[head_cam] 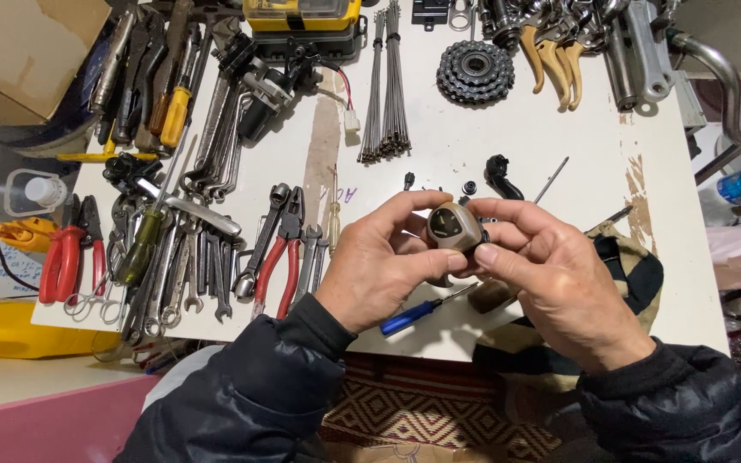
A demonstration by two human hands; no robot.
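Observation:
Both of my hands hold one small grey-tan rounded housing (pixel 454 226), a bicycle shifter body with a dark triangular window on top. My left hand (pixel 383 261) grips it from the left with thumb and fingers. My right hand (pixel 555 279) grips it from the right, thumb pressed on its lower edge. They are above the near edge of the white table (pixel 559 137). A blue-handled screwdriver (pixel 418 314) lies just under my hands. Small black parts (pixel 499 176) lie on the table beyond my fingers.
Wrenches (pixel 207 257), red-handled pliers (pixel 280 253) and screwdrivers cover the table's left half. A bundle of spokes (pixel 385 86), a cog cluster (pixel 474 72) and brake levers (pixel 555 56) lie at the back. A yellow case (pixel 302 17) stands at the far edge. A cloth (pixel 636 266) lies right.

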